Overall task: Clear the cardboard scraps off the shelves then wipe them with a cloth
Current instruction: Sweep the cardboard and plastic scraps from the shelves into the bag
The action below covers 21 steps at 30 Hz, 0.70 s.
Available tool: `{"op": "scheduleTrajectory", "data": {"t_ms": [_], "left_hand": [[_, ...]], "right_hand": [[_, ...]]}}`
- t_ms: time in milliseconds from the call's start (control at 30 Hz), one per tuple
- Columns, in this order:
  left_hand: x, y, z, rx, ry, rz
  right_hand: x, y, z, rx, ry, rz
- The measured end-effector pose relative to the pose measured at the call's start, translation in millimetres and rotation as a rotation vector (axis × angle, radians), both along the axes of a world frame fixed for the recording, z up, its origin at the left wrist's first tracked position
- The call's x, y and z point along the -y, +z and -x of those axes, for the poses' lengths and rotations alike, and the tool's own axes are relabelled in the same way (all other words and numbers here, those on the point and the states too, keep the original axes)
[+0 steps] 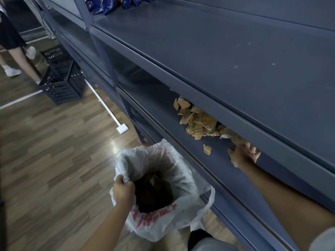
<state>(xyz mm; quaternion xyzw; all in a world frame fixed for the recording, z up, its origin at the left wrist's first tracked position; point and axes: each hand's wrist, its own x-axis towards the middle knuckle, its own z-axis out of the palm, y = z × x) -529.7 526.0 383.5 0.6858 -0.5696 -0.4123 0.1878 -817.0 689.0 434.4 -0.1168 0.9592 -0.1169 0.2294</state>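
Wood-look plank floor [54, 151] across left half of frame. Two black slatted plastic crates at left: one [63, 84] in front, second [53, 53] just behind. White cable trunking [103, 104] runs diagonally to white socket [122, 128]. Blue snack packets [108, 4] at top centre. Bystander's bare legs [21, 57], white shoe [12, 71], upper left.

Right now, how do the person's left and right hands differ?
The left hand is lower, gripping the rim of the white red-printed plastic bag; the right hand reaches onto the lower dark grey metal shelf. The left hand's fingers are curled tight; the right hand's lie against the brown cardboard scraps, tips partly hidden. Both are bare.
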Motion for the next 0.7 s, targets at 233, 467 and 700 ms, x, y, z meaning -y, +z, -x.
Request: {"op": "scheduleTrajectory", "data": {"t_ms": [233, 467, 700], "left_hand": [[0.6, -0.9, 21.0, -0.147, 0.074, -0.089], [6.9, -12.4, 27.8, -0.172, 0.049, -0.07], [3.9, -16.6, 29.7, -0.208, 0.066, -0.095]], "right_hand": [[-6.2, -26.3, 9.2, -0.129, 0.077, 0.006], [-15.2, -36.4, 19.3, -0.211, 0.107, -0.021], [-14.5, -39.4, 18.2, -0.249, -0.067, 0.181]]}}
